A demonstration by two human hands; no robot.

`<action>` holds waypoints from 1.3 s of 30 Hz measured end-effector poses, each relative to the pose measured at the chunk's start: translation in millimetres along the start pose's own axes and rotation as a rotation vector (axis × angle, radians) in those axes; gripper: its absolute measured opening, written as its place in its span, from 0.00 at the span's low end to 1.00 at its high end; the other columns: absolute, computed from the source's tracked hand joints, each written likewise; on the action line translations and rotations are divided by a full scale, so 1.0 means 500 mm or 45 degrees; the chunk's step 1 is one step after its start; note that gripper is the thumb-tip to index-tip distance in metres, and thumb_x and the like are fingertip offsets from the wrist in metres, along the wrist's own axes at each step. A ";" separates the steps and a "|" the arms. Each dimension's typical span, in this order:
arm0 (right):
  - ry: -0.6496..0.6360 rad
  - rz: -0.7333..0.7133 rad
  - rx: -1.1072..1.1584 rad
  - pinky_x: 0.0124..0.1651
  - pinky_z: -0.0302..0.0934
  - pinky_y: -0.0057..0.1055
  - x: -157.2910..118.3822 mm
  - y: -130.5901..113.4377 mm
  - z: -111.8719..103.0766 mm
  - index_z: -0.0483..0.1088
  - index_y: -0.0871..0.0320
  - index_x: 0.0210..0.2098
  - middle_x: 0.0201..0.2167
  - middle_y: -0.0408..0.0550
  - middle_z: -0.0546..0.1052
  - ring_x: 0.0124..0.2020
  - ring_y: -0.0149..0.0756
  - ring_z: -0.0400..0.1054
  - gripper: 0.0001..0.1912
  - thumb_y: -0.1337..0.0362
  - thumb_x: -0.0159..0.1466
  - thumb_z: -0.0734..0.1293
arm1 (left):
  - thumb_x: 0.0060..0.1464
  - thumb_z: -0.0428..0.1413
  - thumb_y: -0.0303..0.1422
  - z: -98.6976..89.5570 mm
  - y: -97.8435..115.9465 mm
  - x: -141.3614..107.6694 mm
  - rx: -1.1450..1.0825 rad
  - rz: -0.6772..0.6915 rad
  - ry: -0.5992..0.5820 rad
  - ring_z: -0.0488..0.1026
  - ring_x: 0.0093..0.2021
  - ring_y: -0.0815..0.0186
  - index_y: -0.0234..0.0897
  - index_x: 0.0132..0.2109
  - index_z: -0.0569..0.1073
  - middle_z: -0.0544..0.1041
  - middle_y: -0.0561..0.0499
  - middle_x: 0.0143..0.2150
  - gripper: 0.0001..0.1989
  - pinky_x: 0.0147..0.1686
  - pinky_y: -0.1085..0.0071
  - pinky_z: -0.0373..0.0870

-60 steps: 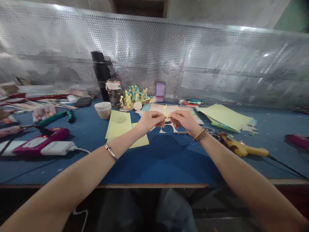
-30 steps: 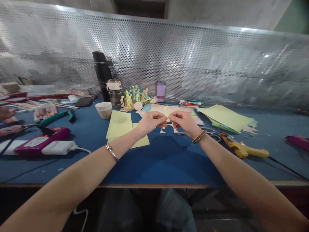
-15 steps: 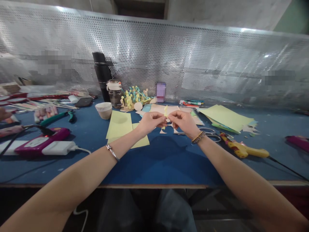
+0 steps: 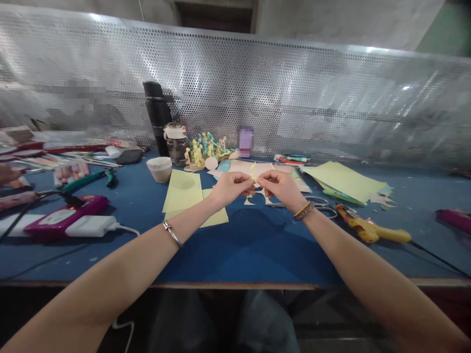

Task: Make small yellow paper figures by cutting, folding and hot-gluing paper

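Between the fingertips of both hands stands a small, narrow piece of yellow paper (image 4: 253, 169), its lower end hidden by the fingers. My left hand (image 4: 232, 188) pinches it from the left, and my right hand (image 4: 280, 186) pinches from the right, the two nearly touching. Below and behind them lie pale paper offcuts (image 4: 249, 200) and a sheet of pinkish paper (image 4: 239, 165). Scissors (image 4: 324, 204) rest beside my right wrist. Yellow sheets (image 4: 184, 189) lie to the left of my left hand.
A yellow glue gun (image 4: 371, 230) lies at right near stacked yellow paper (image 4: 346, 177). Behind are small paper figures (image 4: 200, 152), a cup (image 4: 160, 170), a jar (image 4: 176, 144), a black flask (image 4: 157, 113) and a phone (image 4: 245, 141). A purple power strip (image 4: 66, 215) and pliers (image 4: 86, 180) lie left.
Both hands keep their pinch on the yellow paper piece, with only a slight shift of the fingers. The whole view has moved very slightly.
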State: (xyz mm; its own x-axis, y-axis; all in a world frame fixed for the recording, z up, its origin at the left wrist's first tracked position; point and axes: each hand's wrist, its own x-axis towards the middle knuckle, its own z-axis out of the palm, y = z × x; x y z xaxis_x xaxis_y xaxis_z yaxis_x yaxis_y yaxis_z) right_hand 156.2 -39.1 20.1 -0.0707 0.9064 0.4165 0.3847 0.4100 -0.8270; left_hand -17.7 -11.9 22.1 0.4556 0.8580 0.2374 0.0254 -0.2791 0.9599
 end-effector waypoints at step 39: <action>-0.089 -0.044 -0.120 0.21 0.57 0.27 0.000 -0.011 -0.007 0.71 0.58 0.35 0.19 0.41 0.71 0.18 0.29 0.64 0.11 0.57 0.56 0.67 | 0.44 0.62 0.38 -0.007 0.009 0.004 -0.276 -0.121 0.108 0.72 0.29 0.72 0.34 0.30 0.74 0.74 0.52 0.26 0.11 0.29 0.76 0.65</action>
State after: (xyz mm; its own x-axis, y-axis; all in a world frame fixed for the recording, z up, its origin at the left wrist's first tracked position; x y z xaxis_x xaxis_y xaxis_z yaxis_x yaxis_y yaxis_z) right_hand 157.3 -41.6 25.9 -0.1483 0.8982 0.4137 0.4656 0.4325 -0.7721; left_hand -20.0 -9.9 27.6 0.3837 0.9116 0.1474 -0.1307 -0.1043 0.9859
